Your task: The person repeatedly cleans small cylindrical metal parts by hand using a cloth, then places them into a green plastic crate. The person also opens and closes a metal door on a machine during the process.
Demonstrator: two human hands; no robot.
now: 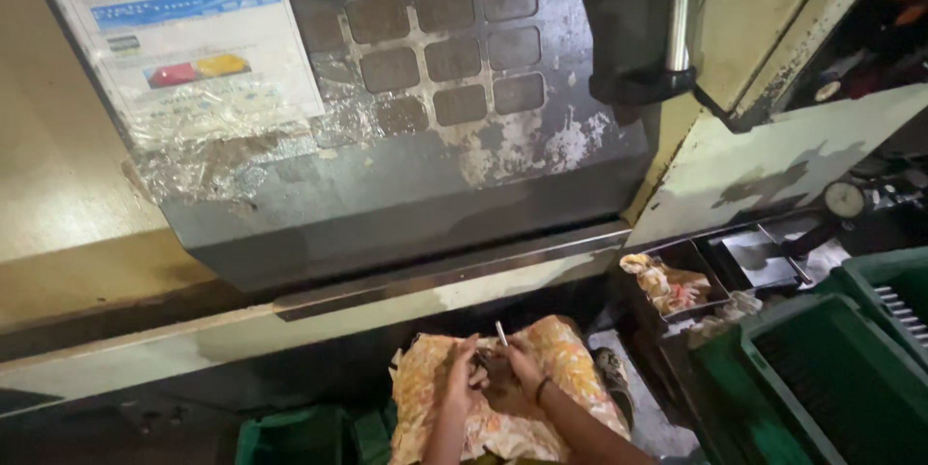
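Orange patterned cloth (503, 397) lies bunched low in the view, in front of a worn grey machine panel (406, 136), and both hands work at it together. The left hand (462, 376) curls narrow around a fold of cloth; the right hand (522, 368) pinches a small metal pin (501, 333) that sticks up between them. Wiping looks to be midway: the pin is not yet set down. Green crates (822, 378) stand to the right, a tray (677, 286) of rags behind them.

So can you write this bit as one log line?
left hand: on orange patterned cloth | right hand: holding small metal rod | green crate: beside
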